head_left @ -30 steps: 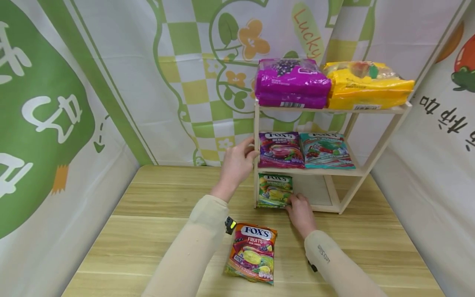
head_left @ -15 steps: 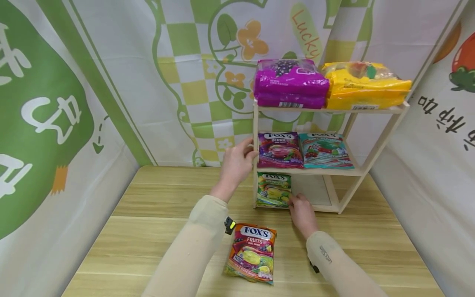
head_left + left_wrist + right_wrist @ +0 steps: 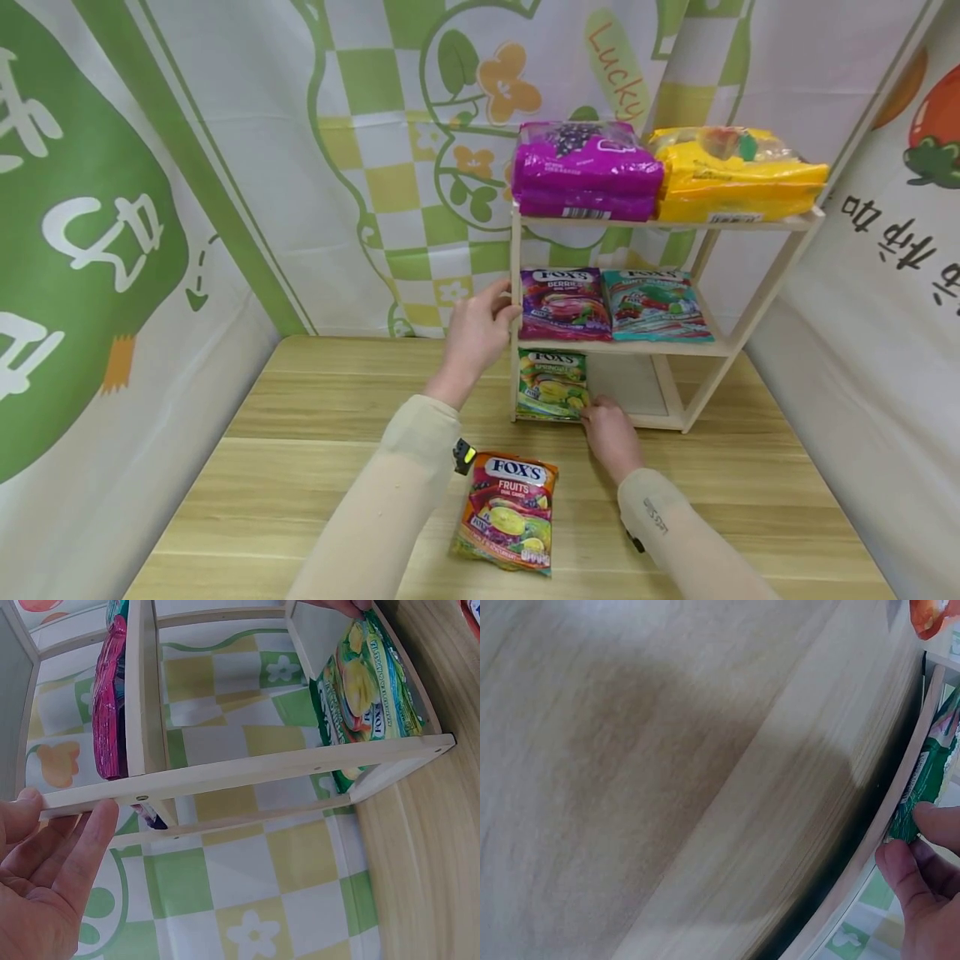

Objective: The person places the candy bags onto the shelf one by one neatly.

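My left hand (image 3: pixel 480 329) grips the left upright of a small wooden shelf rack (image 3: pixel 247 769), thumb on one side and fingers on the other. On the bottom shelf, at its left end, a green Fox's candy bag (image 3: pixel 551 383) leans back with its printed front outward. My right hand (image 3: pixel 611 433) pinches the bag's lower right corner between thumb and fingers, close over the rack's front bottom rail. In the right wrist view that green corner (image 3: pixel 906 821) shows between the fingertips. An orange Fox's Fruits candy bag (image 3: pixel 510 512) lies flat on the table, in front of the rack.
Purple Berries (image 3: pixel 566 304) and teal (image 3: pixel 660 307) Fox's bags stand side by side on the middle shelf. On top sit a purple package (image 3: pixel 588 171) and a yellow package (image 3: pixel 738 175). Printed curtains (image 3: pixel 360 167) rise behind and beside the wooden table (image 3: pixel 300 467).
My right fingers have shifted slightly along the green bag's lower right corner, and the bag has moved a little with them. My left hand keeps its hold on the rack.
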A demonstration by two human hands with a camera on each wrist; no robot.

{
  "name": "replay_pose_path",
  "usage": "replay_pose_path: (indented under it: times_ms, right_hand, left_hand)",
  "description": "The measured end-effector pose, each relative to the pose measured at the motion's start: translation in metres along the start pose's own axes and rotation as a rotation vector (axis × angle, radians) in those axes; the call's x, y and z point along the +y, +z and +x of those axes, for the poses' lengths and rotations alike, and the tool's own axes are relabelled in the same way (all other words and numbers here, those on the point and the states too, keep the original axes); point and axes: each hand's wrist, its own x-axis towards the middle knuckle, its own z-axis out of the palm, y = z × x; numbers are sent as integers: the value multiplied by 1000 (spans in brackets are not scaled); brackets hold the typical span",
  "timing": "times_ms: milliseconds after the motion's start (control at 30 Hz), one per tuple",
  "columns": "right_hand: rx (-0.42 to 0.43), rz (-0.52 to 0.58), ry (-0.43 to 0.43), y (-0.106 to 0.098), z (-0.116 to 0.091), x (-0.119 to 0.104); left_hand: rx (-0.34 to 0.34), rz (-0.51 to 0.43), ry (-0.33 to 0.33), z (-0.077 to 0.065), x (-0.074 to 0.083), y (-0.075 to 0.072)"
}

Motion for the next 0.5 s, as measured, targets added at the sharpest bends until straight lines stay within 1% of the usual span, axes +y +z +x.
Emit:
replay_pose_path:
  times_ms: [200,333,500]
  right_hand:
    - [-4,25,18,-1,-1,1]
    - [-28,52,53,-2,-2,3]
    - [-48,113,109,-6,-4,5]
  left_hand:
    - [-1,-1,-7,0,0,0]
    - [3,-16,-11,1,-2,1]
    - [7,-22,-1,0,-3,1]
